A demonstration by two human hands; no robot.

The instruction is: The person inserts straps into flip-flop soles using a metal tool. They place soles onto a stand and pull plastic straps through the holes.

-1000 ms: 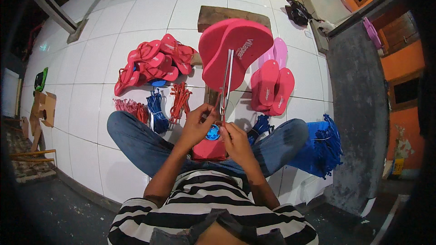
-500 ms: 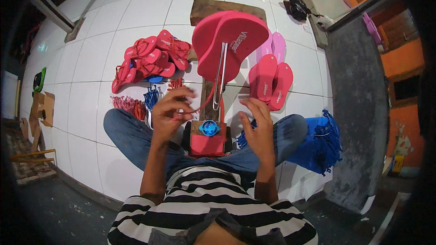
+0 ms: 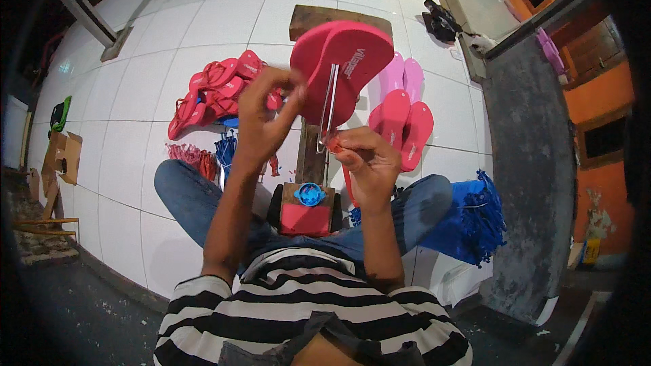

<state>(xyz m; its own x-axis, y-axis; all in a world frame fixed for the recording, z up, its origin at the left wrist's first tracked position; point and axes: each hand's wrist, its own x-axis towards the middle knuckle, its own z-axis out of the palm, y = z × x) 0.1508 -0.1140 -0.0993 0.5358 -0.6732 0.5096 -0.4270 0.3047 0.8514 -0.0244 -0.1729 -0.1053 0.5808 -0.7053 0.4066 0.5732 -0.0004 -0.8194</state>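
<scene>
— Your right fingers (image 3: 346, 146) are pinching a red strap end at the metal loop tool (image 3: 328, 105); your left fingers (image 3: 285, 91) are gripping the red sandal sole (image 3: 342, 68) at twelve o'clock.

— And progress?

— You're mid-fitting, I'd judge: loose straps (image 3: 203, 159) are waiting at nine o'clock, plain soles (image 3: 400, 122) at two.

A small home sandal-making workshop is shown: work is done seated on a white tiled floor (image 3: 135, 102), where a heap of red straps (image 3: 217, 88), stacked pink and red soles (image 3: 400, 122) and a wooden jig (image 3: 310, 156) are laid out.
</scene>
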